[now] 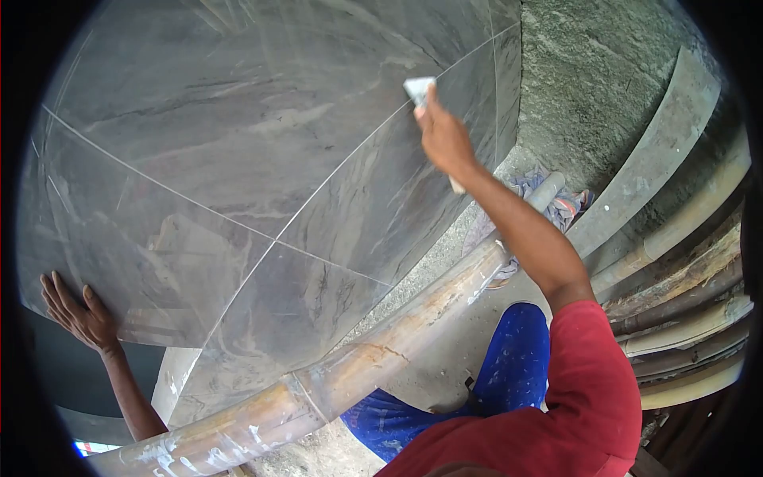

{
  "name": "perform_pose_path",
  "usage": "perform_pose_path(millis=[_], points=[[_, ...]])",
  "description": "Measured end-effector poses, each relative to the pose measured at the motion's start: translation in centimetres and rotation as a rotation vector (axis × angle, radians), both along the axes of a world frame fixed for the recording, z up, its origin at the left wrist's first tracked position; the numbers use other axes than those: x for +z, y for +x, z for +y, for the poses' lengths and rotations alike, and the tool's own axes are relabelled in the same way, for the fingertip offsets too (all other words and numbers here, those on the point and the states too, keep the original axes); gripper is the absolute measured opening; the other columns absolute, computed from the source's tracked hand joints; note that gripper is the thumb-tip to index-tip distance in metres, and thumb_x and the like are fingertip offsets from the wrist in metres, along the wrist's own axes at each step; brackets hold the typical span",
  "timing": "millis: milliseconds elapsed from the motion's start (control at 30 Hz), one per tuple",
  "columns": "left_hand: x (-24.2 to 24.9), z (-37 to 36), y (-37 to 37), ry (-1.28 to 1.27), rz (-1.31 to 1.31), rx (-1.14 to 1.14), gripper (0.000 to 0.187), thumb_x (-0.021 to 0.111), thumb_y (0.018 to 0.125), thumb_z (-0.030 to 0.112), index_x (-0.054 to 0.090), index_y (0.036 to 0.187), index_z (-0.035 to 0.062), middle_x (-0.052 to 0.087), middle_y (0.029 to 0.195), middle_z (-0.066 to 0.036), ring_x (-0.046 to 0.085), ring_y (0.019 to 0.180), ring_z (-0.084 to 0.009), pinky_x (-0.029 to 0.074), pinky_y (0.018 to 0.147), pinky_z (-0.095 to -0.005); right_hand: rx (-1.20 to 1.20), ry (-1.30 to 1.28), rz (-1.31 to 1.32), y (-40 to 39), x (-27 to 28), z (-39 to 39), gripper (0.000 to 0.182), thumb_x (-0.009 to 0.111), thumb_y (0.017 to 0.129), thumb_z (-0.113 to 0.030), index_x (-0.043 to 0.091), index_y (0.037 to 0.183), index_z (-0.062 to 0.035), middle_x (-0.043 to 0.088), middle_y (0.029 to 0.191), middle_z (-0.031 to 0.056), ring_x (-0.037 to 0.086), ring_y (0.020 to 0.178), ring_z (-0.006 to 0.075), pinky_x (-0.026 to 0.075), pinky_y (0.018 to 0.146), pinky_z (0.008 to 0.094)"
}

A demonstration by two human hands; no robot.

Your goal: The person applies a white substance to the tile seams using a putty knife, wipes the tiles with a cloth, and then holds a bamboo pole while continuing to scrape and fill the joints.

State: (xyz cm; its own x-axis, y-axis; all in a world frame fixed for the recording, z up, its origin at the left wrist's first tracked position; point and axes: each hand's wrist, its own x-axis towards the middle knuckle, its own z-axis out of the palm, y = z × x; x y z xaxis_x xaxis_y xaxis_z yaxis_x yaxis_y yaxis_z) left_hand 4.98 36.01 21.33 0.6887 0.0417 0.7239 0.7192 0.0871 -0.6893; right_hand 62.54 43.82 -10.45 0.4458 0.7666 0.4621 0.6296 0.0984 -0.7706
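Observation:
My right hand (447, 141) grips a putty knife (418, 87), its pale, whitish blade at a joint between the grey marbled tiles (262, 119). The end of the handle sticks out below my fist. A white grout line (338, 168) runs diagonally down from the blade and crosses another line lower down. At the far left, my left hand (82, 318) lies flat on a tile near its lower edge, fingers spread, holding nothing.
A thick bamboo pole (350, 370) with white smears crosses in front of the tiles, close to my body. Crumpled cloth (560, 203) lies at the wall's foot. On the right are a rough cement wall (592, 79), a grey curved board (660, 151) and several stacked bamboo poles (691, 326).

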Motion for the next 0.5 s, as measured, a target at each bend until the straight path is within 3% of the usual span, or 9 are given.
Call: perform_pose_path(millis=[67, 167, 233, 300, 367, 433, 500], points=[[-0.1, -0.1, 0.1, -0.005, 0.005, -0.01, 0.061, 0.044, 0.103, 0.05, 0.044, 0.153, 0.0158, 0.039, 0.161, -0.008, 0.032, 0.15, -0.0322, 0.02, 0.122, -0.0544, 0.083, 0.014, -0.067, -0.7, -0.4, -1.2, 0.06, 0.046, 0.107, -0.037, 0.034, 0.155, -0.0043, 0.068, 0.112, 0.0302, 0.066, 0.107, 0.0435, 0.051, 0.092, 0.0457], [-0.1, -0.2, 0.7, -0.01, 0.012, -0.042, 0.06, 0.044, 0.103, 0.05, 0.043, 0.153, 0.0162, 0.04, 0.16, -0.008, 0.032, 0.15, -0.0322, 0.02, 0.122, -0.0539, 0.124, -0.116, 0.041, -1.0, 2.0, -2.3, 0.062, 0.046, 0.107, -0.037, 0.032, 0.156, -0.0022, 0.069, 0.108, 0.0287, 0.068, 0.102, 0.0428, 0.052, 0.09, 0.0456], [-0.3, -0.3, 0.9, -0.008, -0.005, -0.037, 0.059, 0.045, 0.103, 0.048, 0.043, 0.154, 0.0162, 0.04, 0.16, -0.008, 0.032, 0.15, -0.0324, 0.02, 0.122, -0.0533, 0.044, -0.047, 0.217, -3.0, 2.8, -1.7, 0.062, 0.048, 0.105, -0.033, 0.033, 0.154, 0.002, 0.069, 0.101, 0.031, 0.066, 0.098, 0.048, 0.052, 0.086, 0.0509], [-0.4, -0.4, 0.9, -0.014, -0.019, -0.045, 0.059, 0.046, 0.103, 0.048, 0.043, 0.153, 0.0164, 0.039, 0.161, -0.008, 0.032, 0.15, -0.0326, 0.02, 0.123, -0.0529, 0.08, -0.064, 0.157, -6.2, 1.9, -3.3, 0.063, 0.049, 0.105, -0.034, 0.032, 0.154, 0.0012, 0.068, 0.102, 0.0316, 0.066, 0.099, 0.0474, 0.051, 0.087, 0.0503], [-0.4, -0.3, 0.8, -0.017, -0.028, -0.049, 0.06, 0.046, 0.103, 0.049, 0.043, 0.154, 0.0173, 0.038, 0.161, -0.007, 0.032, 0.15, -0.0317, 0.019, 0.123, -0.052, 0.228, -0.028, -0.121, -7.9, 1.2, -4.7, 0.064, 0.049, 0.105, -0.035, 0.031, 0.155, 0.0008, 0.068, 0.105, 0.0312, 0.067, 0.101, 0.0453, 0.052, 0.087, 0.0488], [-0.4, -0.3, 0.6, -0.011, -0.014, -0.06, 0.06, 0.045, 0.103, 0.05, 0.042, 0.154, 0.0185, 0.038, 0.162, -0.006, 0.031, 0.151, -0.0302, 0.019, 0.123, -0.0507, 0.237, -0.023, -0.145, -6.6, 2.0, -4.3, 0.064, 0.05, 0.105, -0.034, 0.031, 0.155, -0.0007, 0.068, 0.104, 0.0302, 0.066, 0.1, 0.0448, 0.052, 0.087, 0.0486], [-0.5, -0.4, 0.8, -0.002, -0.03, -0.056, 0.06, 0.045, 0.103, 0.051, 0.042, 0.154, 0.0199, 0.037, 0.162, -0.005, 0.03, 0.151, -0.0287, 0.018, 0.124, -0.0499, 0.144, -0.017, 0.171, -6.0, 2.7, -3.5, 0.064, 0.052, 0.104, -0.034, 0.032, 0.155, -0.0016, 0.068, 0.102, 0.0285, 0.066, 0.098, 0.0454, 0.052, 0.086, 0.0492]])
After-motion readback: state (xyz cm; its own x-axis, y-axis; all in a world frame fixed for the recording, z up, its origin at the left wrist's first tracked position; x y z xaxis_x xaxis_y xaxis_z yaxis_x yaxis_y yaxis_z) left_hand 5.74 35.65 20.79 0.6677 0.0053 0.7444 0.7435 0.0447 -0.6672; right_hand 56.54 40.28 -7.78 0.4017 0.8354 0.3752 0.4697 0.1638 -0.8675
